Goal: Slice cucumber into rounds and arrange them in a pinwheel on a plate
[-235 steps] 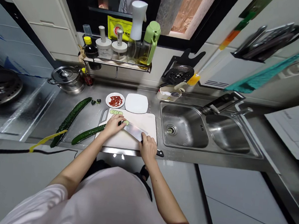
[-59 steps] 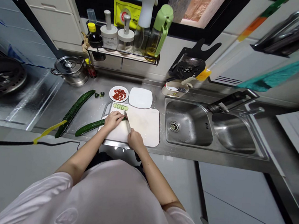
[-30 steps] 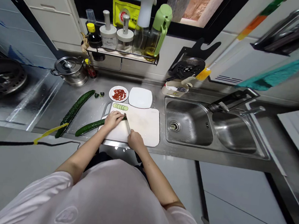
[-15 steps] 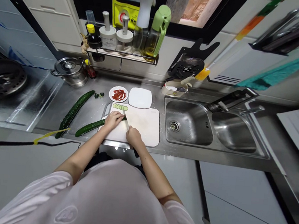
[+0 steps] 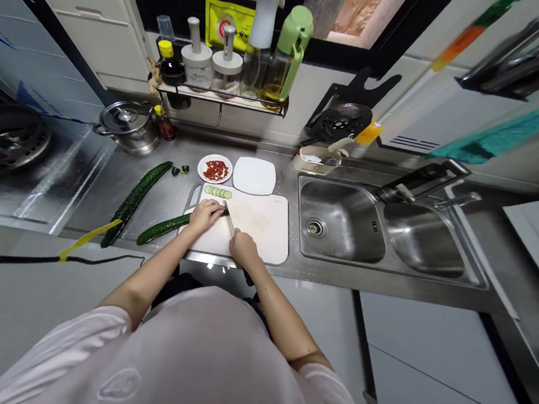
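Observation:
My left hand (image 5: 206, 215) is closed over a long green cucumber (image 5: 162, 228), pressing it on the white cutting board (image 5: 266, 233). The cucumber's far part pokes out to the left, past the board's grey handle. In my right hand (image 5: 243, 248) is a kitchen knife (image 5: 228, 217); its blade stands at the cucumber's right end, by my left fingertips. Several cucumber slices (image 5: 218, 192) lie in a row near the board's back edge. Behind the board are a plate of chopped red pieces (image 5: 216, 170) and a bare white plate (image 5: 254, 176).
A second cucumber (image 5: 136, 202) lies to the left, with small cut ends (image 5: 180, 170) beside it. A lidded steel pot (image 5: 129, 126) stands behind. The double sink (image 5: 341, 218) is at the right, and a seasoning shelf (image 5: 222, 98) hangs above the counter.
The view has shifted very slightly. Both hands stay at nearly the same spot, with the knife still at the cucumber's end.

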The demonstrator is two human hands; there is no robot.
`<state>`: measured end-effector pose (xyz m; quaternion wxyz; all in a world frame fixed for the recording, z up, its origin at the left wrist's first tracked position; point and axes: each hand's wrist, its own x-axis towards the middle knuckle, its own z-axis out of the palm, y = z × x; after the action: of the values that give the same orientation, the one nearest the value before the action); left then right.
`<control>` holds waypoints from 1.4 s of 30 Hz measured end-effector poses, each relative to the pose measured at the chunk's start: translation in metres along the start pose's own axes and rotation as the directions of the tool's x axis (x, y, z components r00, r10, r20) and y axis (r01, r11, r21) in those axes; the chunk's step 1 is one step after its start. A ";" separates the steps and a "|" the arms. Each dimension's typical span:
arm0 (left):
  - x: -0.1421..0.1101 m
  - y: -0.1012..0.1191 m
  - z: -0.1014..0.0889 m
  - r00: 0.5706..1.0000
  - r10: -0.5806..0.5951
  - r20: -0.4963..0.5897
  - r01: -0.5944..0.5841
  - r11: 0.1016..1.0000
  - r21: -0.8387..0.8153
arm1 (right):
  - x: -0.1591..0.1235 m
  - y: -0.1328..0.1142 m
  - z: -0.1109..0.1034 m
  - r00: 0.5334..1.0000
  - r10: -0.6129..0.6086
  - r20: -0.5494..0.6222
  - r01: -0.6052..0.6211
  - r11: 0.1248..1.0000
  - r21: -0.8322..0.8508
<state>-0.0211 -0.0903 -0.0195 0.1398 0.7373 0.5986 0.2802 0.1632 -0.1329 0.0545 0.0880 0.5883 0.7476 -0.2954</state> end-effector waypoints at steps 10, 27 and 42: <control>0.000 0.001 -0.001 1.000 -0.001 0.009 0.001 1.000 0.005 | 0.014 -0.011 -0.011 1.000 -0.010 0.000 0.010 1.000 0.015; -0.001 -0.001 0.003 1.000 0.015 -0.015 -0.015 1.000 0.004 | 0.011 -0.004 0.001 1.000 0.002 0.006 -0.001 1.000 -0.018; -0.001 -0.003 0.005 1.000 0.020 -0.010 -0.020 1.000 -0.002 | 0.005 0.005 0.012 1.000 0.003 -0.011 -0.003 1.000 -0.018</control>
<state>-0.0210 -0.0899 -0.0251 0.1348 0.7418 0.5915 0.2861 0.1640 -0.1349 0.0408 0.0895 0.5902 0.7498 -0.2853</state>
